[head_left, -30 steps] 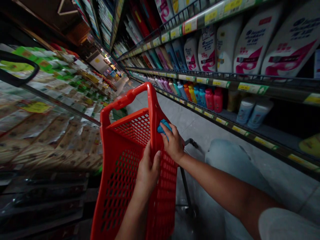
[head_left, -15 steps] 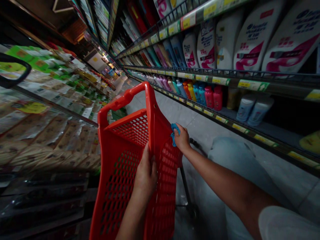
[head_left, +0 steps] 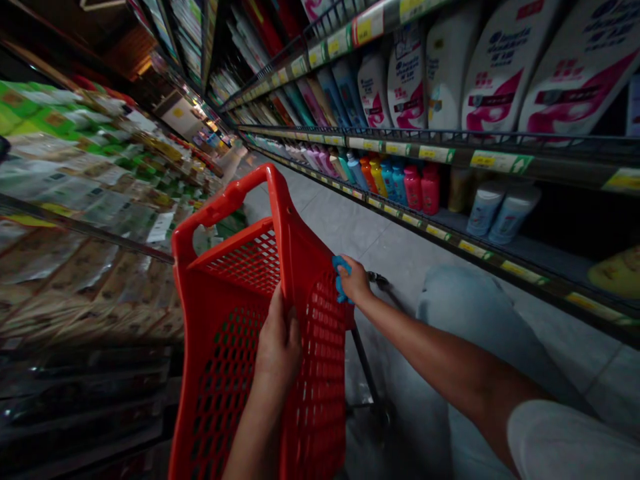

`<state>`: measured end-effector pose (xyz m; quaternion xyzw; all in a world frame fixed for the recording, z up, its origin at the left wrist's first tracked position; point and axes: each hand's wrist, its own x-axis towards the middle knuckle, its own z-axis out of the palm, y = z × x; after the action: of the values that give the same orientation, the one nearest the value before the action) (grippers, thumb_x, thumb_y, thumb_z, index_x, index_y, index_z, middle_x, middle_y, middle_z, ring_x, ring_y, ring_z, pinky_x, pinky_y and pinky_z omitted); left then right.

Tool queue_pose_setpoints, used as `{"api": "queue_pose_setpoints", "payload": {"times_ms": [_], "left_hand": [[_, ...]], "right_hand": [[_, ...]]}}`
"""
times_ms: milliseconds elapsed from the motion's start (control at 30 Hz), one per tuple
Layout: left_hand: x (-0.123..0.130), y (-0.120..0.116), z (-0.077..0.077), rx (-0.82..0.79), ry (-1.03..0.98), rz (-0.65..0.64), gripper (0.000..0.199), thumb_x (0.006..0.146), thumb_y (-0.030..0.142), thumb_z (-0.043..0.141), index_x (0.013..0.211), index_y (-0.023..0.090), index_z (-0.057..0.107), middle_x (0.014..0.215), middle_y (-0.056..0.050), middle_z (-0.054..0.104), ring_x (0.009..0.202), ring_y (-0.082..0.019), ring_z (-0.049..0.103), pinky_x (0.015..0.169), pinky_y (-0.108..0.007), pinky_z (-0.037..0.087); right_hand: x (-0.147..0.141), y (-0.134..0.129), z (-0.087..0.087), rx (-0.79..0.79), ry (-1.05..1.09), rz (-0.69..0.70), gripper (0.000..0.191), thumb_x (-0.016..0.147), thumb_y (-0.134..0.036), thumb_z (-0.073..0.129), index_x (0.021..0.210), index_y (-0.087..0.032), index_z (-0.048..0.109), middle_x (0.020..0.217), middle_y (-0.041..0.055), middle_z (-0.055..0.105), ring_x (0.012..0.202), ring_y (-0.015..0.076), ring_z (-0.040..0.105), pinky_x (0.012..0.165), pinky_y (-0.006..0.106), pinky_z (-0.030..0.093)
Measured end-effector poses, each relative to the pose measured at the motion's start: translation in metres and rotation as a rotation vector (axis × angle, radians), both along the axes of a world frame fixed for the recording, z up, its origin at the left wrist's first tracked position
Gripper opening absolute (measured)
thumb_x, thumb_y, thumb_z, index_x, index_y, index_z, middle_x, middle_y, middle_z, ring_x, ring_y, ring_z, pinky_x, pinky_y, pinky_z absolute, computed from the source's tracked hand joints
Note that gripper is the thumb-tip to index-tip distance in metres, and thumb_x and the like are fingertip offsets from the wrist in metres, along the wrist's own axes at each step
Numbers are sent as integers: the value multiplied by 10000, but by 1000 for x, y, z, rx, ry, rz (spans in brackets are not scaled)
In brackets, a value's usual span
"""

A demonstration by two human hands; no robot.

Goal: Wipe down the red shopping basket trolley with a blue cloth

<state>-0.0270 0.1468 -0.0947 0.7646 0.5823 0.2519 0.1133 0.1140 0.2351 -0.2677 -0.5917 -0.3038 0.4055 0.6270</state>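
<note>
Since the earliest frame, the blue cloth (head_left: 341, 280) has been moved from beside the red cart's (head_left: 305, 250) upper corner to the outer edge of its perforated side. It is pinched in the right hand's (head_left: 356, 283) closed fingers, while the cart's rim is clamped between the left hand's (head_left: 278, 343) thumb and fingers.

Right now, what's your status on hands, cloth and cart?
Left hand gripping red cart's edge. Right hand closed on blue cloth, held at the cart's side. Nothing visible between cloth and cart.
</note>
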Motion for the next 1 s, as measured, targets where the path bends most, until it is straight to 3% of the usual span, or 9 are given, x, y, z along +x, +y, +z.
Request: {"api": "queue_pose_setpoints", "payload": {"times_ms": [67, 200, 267, 400, 467, 633, 700, 833, 1000], "left_hand": [[-2, 0, -1, 8, 1, 3, 584, 942, 297, 465, 1511, 177, 417, 1495, -108, 552, 1372, -225, 542, 1167, -392, 442], [-5, -2, -2, 18, 19, 14, 587, 936, 276, 460, 1514, 182, 411, 1499, -113, 547, 1364, -230, 551, 1153, -400, 459], [-6, -3, -3, 28, 28, 25, 594, 930, 269, 464, 1514, 178, 410, 1496, -117, 549, 1359, -231, 556, 1149, -403, 463], [-6, -1, -3, 34, 22, 29, 611, 910, 241, 474, 1515, 187, 409, 1486, -100, 562, 1362, -220, 552, 1155, -389, 454], [-5, -1, -2, 14, 15, 26, 618, 907, 237, 475, 1519, 185, 402, 1490, -100, 558, 1363, -221, 551, 1153, -388, 454], [-3, -1, 0, 8, 25, 49, 612, 915, 236, 462, 1519, 163, 397, 1488, -123, 556, 1355, -227, 559, 1152, -395, 451], [-4, 0, -1, 15, 33, 49, 619, 908, 226, 463, 1519, 161, 394, 1475, -126, 569, 1340, -228, 573, 1138, -392, 464], [-7, 3, -1, 14, 37, 68, 626, 897, 219, 473, 1517, 172, 397, 1436, -125, 605, 1300, -227, 606, 1095, -371, 499], [-8, 2, 0, 17, 47, 100, 624, 898, 231, 464, 1516, 173, 401, 1441, -125, 600, 1302, -225, 604, 1100, -373, 493]], "right_hand": [[-3, 2, -2, 80, -97, 6, 365, 858, -235, 612, 1212, -236, 703, 1114, 67, 721, 1058, 192, 683, 981, 368, 544], [-11, -11, -5, -49, -147, -15, 320, 887, -218, 535, 1149, -192, 717, 953, 71, 734, 905, 220, 711, 873, 431, 590], [-17, -21, 8, -67, -146, -16, 327, 900, -219, 524, 1166, -185, 710, 976, 86, 731, 920, 234, 710, 889, 455, 587], [-26, -36, 54, 330, -295, 112, 429, 934, -243, 557, 1352, -313, 622, 1316, 67, 637, 1226, 207, 611, 1098, 392, 488], [-26, -39, 61, 482, -366, 172, 452, 952, -239, 539, 1388, -349, 588, 1378, 47, 595, 1290, 200, 565, 1137, 388, 461], [-28, -47, 30, 59, -238, 36, 428, 902, -134, 498, 1296, -196, 654, 1185, 131, 654, 1136, 257, 629, 1073, 499, 507], [-36, -60, 31, 89, -223, 20, 428, 901, -145, 519, 1303, -213, 652, 1209, 128, 639, 1155, 259, 621, 1084, 496, 501], [-52, -87, 38, 366, -290, 164, 470, 939, -189, 521, 1377, -342, 595, 1370, 65, 555, 1274, 214, 571, 1119, 397, 486], [-55, -84, 1, 36, -202, 76, 472, 842, -87, 495, 1243, -255, 680, 1114, 72, 641, 1059, 225, 652, 1008, 452, 557]]}}
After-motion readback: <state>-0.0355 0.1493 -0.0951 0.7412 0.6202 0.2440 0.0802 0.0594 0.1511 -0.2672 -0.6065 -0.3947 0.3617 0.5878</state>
